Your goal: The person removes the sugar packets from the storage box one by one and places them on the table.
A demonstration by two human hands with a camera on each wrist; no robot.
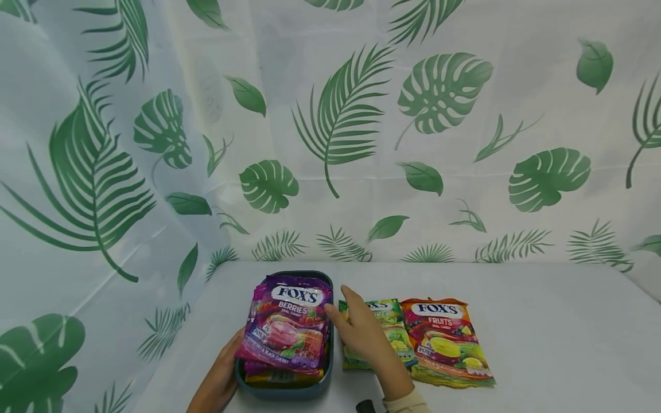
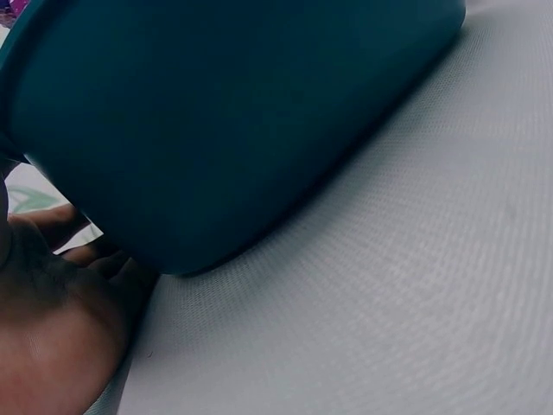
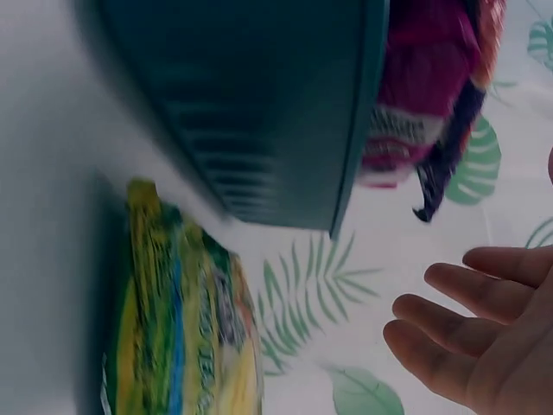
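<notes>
A dark teal plastic basket (image 1: 242, 385) holds several stacked candy bags. On top lies a purple Fox's Berries bag (image 1: 284, 324), reaching over the left rim; a yellow-edged bag (image 1: 281, 377) shows beneath. My left hand (image 1: 223, 370) rests against the basket's left side, its fingertips partly hidden. In the left wrist view, the fingers (image 2: 60, 223) extend along the basket wall. My right hand (image 1: 364, 332) hovers just right of the basket with fingers apart, holding nothing. Below it lies a green Fox's bag (image 1: 395, 338), partly covered by the hand in the head view.
An orange-red Fox's Fruits bag (image 1: 445, 344) lies right of the green one, touching or overlapping its edge. A small black object (image 1: 365, 406) shows at the bottom edge. Leaf-printed white curtains (image 1: 356, 229) stand behind and to the left of the white table (image 1: 547, 338).
</notes>
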